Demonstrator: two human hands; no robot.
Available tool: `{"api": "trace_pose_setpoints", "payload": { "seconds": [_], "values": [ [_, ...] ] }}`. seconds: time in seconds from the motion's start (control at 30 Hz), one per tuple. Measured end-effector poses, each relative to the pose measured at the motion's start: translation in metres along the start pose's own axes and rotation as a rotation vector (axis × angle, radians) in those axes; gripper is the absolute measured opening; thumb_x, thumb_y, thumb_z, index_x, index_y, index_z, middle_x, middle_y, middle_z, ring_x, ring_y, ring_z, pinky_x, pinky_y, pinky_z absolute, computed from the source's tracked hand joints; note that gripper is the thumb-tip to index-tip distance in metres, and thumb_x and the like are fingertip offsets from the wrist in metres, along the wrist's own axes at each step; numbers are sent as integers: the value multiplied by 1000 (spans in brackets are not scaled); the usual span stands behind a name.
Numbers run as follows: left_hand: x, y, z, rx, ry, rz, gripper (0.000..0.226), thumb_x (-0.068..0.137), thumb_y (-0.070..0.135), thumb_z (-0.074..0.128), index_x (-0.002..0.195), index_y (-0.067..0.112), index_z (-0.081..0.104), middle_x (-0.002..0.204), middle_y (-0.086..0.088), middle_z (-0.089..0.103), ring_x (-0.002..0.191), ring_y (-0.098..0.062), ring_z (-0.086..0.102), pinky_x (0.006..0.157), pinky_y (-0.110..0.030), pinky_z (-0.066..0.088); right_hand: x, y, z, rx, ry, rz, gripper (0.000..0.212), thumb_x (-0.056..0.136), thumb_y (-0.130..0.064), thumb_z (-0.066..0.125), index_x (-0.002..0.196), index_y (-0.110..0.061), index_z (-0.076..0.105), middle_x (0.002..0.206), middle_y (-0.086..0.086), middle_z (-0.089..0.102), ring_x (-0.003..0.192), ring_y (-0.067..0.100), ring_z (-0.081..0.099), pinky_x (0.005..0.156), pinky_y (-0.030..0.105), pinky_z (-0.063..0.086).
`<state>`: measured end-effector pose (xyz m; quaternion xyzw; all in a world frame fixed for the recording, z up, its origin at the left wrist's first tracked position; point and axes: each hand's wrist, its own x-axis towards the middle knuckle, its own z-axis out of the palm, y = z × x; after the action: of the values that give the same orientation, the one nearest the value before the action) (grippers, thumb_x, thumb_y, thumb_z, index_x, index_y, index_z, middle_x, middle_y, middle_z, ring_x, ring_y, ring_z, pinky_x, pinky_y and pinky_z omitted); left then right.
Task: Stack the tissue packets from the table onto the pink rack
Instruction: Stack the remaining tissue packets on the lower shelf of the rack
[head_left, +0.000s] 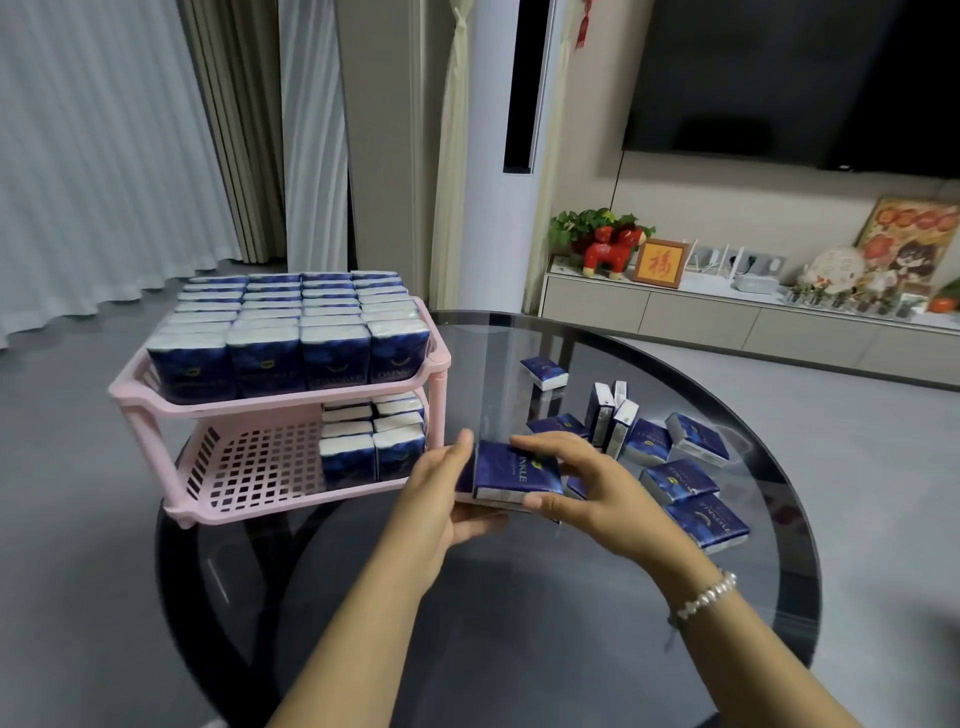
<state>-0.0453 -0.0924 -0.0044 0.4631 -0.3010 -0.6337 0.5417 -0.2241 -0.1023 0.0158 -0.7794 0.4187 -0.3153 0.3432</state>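
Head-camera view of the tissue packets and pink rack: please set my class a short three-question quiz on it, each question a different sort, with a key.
1. True or false: the top shelf of the pink rack is packed with packets while its bottom shelf still has bare grid.
2. Multiple choice: the packets on the bottom shelf stand at its A) left end B) middle C) right end.
3. Short answer: what do the left hand and right hand hold between them?

Key:
1. True.
2. C.
3. Blue tissue packets, above the glass table, with loose packets lying to their right.
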Motion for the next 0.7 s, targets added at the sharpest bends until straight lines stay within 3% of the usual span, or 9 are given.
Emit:
{"api": "trace_pose_setpoints", "payload": {
  "seconds": [0.07, 0.17, 0.33, 0.4, 0.47, 0.57, 0.7],
  "values": [
    [-1, -2, 1, 101, -14, -6, 44, 81, 39, 67, 115, 15, 54, 110, -13, 66, 92, -27, 69, 70, -43, 59, 3, -4, -2, -26, -51, 14, 52, 79, -33, 69, 126, -43, 48, 125, -23, 48, 115, -3, 48, 94, 22, 48],
    [-1, -2, 0, 137, 36, -11, 46, 80, 28, 72, 118, 13, 51, 116, -14, 61, 93, -27, 68, 72, -44, 60, 5, -4, 1, -20, -61, 48, 56, 81, -26, 69, 129, -41, 44, 124, -28, 45, 114, -5, 48, 89, 15, 48],
    [1, -7, 5, 106, 85, 96, 39, 83, 23, 70, 114, 11, 49, 112, -12, 60, 94, -27, 67, 69, -40, 60, -1, 3, 15, 374, 86, 262, 65, 75, -48, 61, 136, -35, 40, 128, -8, 57, 114, 9, 57, 94, 33, 51],
    [2, -11, 8, 109, 75, 115, 31, 84, 21, 69, 107, 12, 51, 109, -11, 62, 95, -25, 67, 77, -40, 58, -2, 6, 20, 523, 123, 316, 53, 80, -39, 64, 128, -27, 46, 116, 2, 67, 103, 15, 65, 88, 36, 54],
    [5, -13, 6, 201, 40, 99, 28, 84, 21, 69, 105, 13, 52, 110, -12, 65, 98, -26, 66, 82, -38, 56, -3, 8, 19, 566, 192, 308, 39, 84, -20, 66, 121, -19, 53, 106, 4, 70, 94, 16, 68, 79, 31, 55],
    [9, -15, -5, 407, -107, 57, 34, 83, 17, 70, 113, 14, 54, 112, -8, 68, 107, -25, 63, 94, -38, 49, -6, 13, 12, 463, 206, 240, 38, 83, -5, 66, 116, -22, 58, 105, 0, 70, 96, 15, 66, 79, 27, 55],
    [10, -21, -10, 740, -233, 161, 57, 80, 15, 74, 130, 30, 51, 125, 11, 59, 119, -3, 51, 104, -29, 40, -6, 23, 4, -74, 33, 168, 50, 79, -15, 73, 122, -35, 58, 118, -9, 57, 104, 8, 58, 91, 29, 51]
  ]
}}
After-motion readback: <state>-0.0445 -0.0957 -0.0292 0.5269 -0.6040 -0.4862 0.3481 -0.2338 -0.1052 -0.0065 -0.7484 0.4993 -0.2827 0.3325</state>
